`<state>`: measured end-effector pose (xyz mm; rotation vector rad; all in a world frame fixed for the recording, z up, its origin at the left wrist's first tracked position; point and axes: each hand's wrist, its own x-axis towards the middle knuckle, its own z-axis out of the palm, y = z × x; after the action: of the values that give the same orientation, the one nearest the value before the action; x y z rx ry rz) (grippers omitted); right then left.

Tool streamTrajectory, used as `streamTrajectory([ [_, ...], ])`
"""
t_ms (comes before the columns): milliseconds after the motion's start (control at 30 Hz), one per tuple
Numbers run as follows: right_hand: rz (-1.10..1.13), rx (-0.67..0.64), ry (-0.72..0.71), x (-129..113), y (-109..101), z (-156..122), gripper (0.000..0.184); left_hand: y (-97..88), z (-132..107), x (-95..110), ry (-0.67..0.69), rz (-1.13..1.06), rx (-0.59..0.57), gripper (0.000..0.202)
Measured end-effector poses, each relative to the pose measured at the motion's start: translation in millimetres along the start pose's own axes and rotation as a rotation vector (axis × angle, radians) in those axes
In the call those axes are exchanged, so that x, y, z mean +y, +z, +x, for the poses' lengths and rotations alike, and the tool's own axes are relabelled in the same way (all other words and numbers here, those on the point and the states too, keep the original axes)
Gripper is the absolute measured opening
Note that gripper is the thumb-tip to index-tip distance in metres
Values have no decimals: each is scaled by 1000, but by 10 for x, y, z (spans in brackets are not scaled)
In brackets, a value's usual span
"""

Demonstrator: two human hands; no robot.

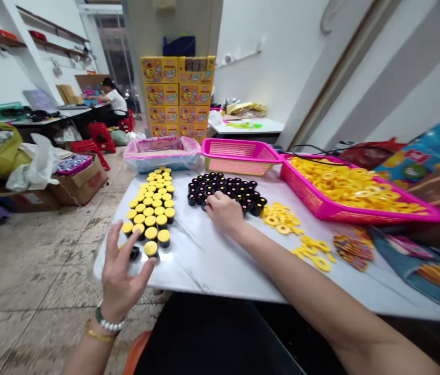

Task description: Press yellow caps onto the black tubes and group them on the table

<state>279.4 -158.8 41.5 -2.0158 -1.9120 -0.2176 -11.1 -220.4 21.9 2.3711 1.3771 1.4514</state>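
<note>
- I have the left hand (124, 281) spread wide, thumb well apart from the fingers, around the near end of the yellow-topped pieces (148, 212); I read it as a loose guard for that group. I can't tell whether it touches any.
- A small dark piece (134, 253) lies just under its fingers, partly hidden from me.
- Ahead of the left hand, the yellow-topped pieces stand upright in rough rows, probably so that every top reads at a glance.
- My right hand (225, 212) has its fingers drawn narrow at the near edge of the black pieces (256, 208). I can't tell whether it grips one, as its own fingers block my view.
- The black pieces crowd close beyond the right hand, which likely makes for a short reach.
- Between the two hands, bare table (188, 250) separates the groups, which I judge helps prevent mixing.
- Right of the right hand, loose yellow rings (282, 216) lie near it, while more fill the pink basket (321, 211) farther right; the small heap seems a handier supply.
</note>
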Motion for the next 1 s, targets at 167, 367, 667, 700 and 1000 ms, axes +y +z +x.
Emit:
streamTrajectory([
  [167, 64, 79, -61, -123, -27, -120, 15, 9, -92, -62, -17, 54, 16, 44],
  [367, 401, 110, -394, -642, -136, -503, 13, -112, -132, -227, 105, 181, -83, 35],
  [667, 68, 203, -276, -458, -150, -362, 17, -263, -62, -416, 143, 274, -272, 29],
  [700, 20, 220, -217, -355, -166, -311, 17, -266, -86, -447, 123, 224, -235, 30],
  [1000, -231, 112, -106, 108, 39, 8, 23, -215, -135, -391, -8, 198, -317, 31],
])
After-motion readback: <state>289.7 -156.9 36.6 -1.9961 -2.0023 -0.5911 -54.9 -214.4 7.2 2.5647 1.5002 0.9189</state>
